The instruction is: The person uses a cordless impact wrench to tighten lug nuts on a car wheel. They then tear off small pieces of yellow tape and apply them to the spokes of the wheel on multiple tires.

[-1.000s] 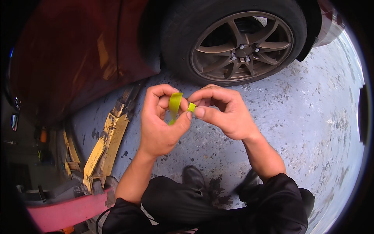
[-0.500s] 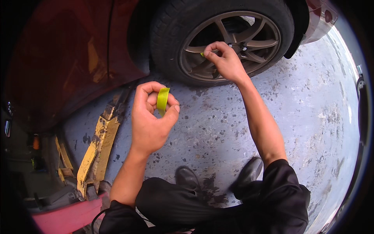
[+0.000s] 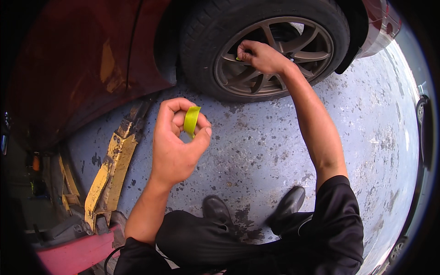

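My left hand [image 3: 173, 153] is held up at mid-picture, its fingers curled round and closed on a short strip of yellow-green tape [image 3: 191, 120]. The strip bends in a curve, with one end loose. Up at the car wheel, my right hand [image 3: 265, 57] is in front of the bronze spoked rim [image 3: 306, 43] inside the black tire [image 3: 199, 68]. Its thumb and fingers are pinched together. A tiny bit of yellow-green tape [image 3: 238, 58] shows at the fingertips; the rest of that piece is hidden.
The dark red car body [image 3: 82, 59] fills the upper left. A worn yellow lift arm [image 3: 112, 169] reaches under it, next to a red-painted metal part [image 3: 78, 250] at lower left. My shoes [image 3: 216, 210] stand on the stained blue-grey floor [image 3: 256, 151]. Other vehicles show at the right edge.
My right hand has moved slightly left and up across the rim, its wrist now bent more to the left. My left hand keeps its hold on the tape almost unmoved.
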`<state>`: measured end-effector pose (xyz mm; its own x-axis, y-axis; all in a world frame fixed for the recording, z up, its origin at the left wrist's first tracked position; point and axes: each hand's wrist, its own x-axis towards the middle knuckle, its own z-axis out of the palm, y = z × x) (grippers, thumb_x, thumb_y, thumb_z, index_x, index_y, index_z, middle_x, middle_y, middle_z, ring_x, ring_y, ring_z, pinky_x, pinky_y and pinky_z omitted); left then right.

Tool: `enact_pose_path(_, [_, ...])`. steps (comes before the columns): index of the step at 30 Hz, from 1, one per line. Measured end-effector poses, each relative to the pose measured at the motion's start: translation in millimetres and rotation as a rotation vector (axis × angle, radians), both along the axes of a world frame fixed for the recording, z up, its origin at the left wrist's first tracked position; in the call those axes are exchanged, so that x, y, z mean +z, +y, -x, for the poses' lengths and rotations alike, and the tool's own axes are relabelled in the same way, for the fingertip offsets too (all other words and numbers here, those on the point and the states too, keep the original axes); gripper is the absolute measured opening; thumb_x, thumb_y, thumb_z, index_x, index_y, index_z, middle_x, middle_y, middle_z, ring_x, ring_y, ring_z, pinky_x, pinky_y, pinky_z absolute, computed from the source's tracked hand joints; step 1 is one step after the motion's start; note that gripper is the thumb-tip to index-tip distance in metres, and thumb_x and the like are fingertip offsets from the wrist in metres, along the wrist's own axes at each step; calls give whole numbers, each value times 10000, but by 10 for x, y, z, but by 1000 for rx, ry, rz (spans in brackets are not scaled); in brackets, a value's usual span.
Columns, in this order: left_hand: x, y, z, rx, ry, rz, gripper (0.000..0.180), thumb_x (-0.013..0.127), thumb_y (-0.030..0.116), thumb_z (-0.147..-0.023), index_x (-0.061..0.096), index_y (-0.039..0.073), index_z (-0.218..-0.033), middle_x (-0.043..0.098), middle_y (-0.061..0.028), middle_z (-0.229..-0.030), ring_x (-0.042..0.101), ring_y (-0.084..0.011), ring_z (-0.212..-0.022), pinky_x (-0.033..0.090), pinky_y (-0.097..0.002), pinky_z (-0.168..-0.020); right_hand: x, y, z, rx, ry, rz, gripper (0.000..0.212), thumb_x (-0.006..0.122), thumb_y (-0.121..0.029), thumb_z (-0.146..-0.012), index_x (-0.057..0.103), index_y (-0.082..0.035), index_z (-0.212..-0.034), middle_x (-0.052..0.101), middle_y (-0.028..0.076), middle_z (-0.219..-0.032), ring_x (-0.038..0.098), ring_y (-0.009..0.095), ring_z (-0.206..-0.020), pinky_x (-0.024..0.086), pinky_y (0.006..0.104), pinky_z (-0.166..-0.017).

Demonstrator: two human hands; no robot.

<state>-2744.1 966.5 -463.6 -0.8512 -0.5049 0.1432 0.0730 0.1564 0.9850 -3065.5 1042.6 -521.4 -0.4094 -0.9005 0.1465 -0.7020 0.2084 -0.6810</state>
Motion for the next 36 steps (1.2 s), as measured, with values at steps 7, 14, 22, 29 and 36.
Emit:
enact_pose_path(7, [5, 10, -1, -13, 3, -26, 416, 663, -83, -854, 434, 29, -1183, 640, -59, -906, 606, -104, -868, 500, -279, -815, 5, -42, 35, 17, 65, -78, 166, 605, -192, -988, 617, -33, -1034, 672, 152, -952, 634, 286, -929, 481, 392, -852])
enact_pose_path(14, [8, 7, -3, -23, 23, -15, 419, 663, -82, -857, 430, 25, -1189, 640, -63, -921, 606, -105, -870, 504, -277, -812, -59, -97, 35, -2, 112, -7, 188, 607, -181, -937, 658, -20, -1017, 715, 184, -958, 681, 371, -945, 512, 437, -815])
enact_pose_path(22, [-25, 18, 27, -53, 38, -32, 406, 660, -90, -864, 432, 26, -1179, 637, -64, -928, 605, -100, -873, 511, -270, -797, 5, -84, 14, 8, 113, -44, 185, 627, -186, -935, 677, -25, -1011, 720, 185, -960, 690, 354, -957, 517, 429, -837])
enact_pose_path(29, [-55, 26, 67, -61, 7, -65, 399, 653, -95, -863, 433, 26, -1173, 635, -63, -927, 604, -99, -860, 510, -266, -783, -33, -88, 68, 34, 108, -31, 180, 646, -196, -945, 670, -27, -1006, 712, 179, -954, 684, 340, -943, 509, 412, -831])
enact_pose_path(36, [-103, 28, 111, -87, -2, -59, 396, 654, -90, -861, 434, 30, -1168, 646, -73, -925, 610, -105, -826, 508, -264, -767, 9, -149, 51, -32, 115, -86, 235, 717, -217, -921, 669, -23, -1044, 714, 149, -943, 689, 289, -851, 536, 402, -760])
